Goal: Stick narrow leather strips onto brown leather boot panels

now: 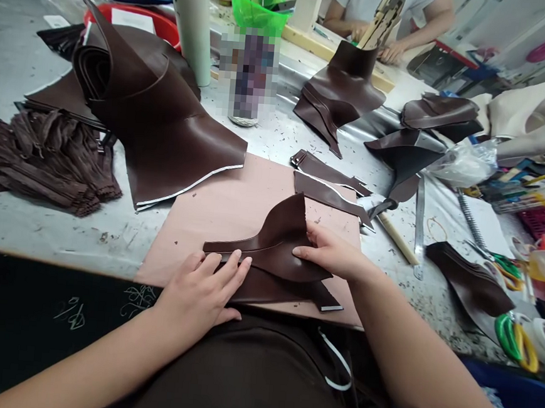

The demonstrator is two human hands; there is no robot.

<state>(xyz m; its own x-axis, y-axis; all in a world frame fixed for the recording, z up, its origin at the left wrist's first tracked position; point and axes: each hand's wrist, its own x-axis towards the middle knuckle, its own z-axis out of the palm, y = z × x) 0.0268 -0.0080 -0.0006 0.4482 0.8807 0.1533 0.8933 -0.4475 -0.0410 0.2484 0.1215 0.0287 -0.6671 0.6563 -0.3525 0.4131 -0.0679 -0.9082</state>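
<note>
A curved dark brown leather piece (pixel 282 230) lies on the pinkish board (pixel 196 214), over another brown piece (pixel 270 289) with a white-edged corner. My right hand (pixel 328 252) grips the curved piece at its right side, thumb on top and fingers behind. Spread fingers of my left hand (pixel 212 281) rest on its lower left edge, palm down. Behind my right hand lie narrow brown strips (pixel 330 196) with white edges.
Large brown leather pieces (pixel 165 126) and a bundle of strips (pixel 63 162) stand left. A hammer (pixel 397 238), metal ruler (pixel 419 228), scissors (pixel 507 269) and leather stack (pixel 468 285) lie right. Another person's hands (pixel 393 50) are at a machine beyond.
</note>
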